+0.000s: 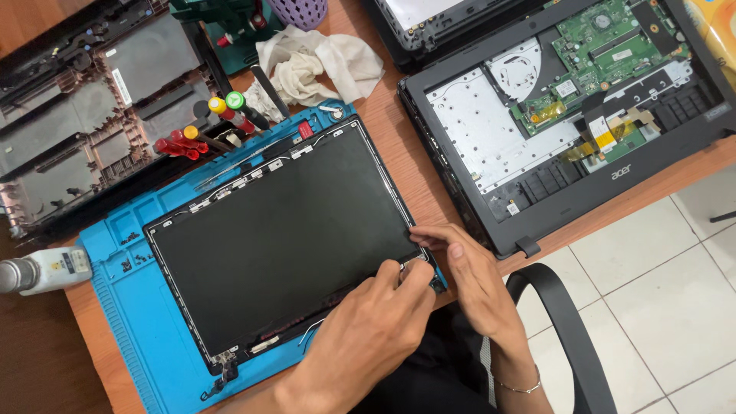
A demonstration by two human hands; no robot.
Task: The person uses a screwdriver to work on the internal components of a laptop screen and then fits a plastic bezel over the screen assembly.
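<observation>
both hands, left hand [379, 322] & right hand [468, 268], pinched the lcd panel [280, 238] corner as it lay on the blue mat [130, 322]; prying too hard there could've cracked the glass.

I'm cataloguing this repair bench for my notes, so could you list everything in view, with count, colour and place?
laptop screen panel: one, black, lying flat on the mat
work mat: one, blue, on the wooden table
opened laptop base: one, black with green circuit board, upper right
bottom cover: one, dark grey, upper left
screwdrivers: several, red, yellow and green handles, above the mat
cloth: one, off-white, top centre
small bottle: one, white and grey, left edge
chair arm: one, black, lower right
left hand: at the panel's lower right corner
right hand: fingertips on the same corner, thin bracelet on the wrist
</observation>
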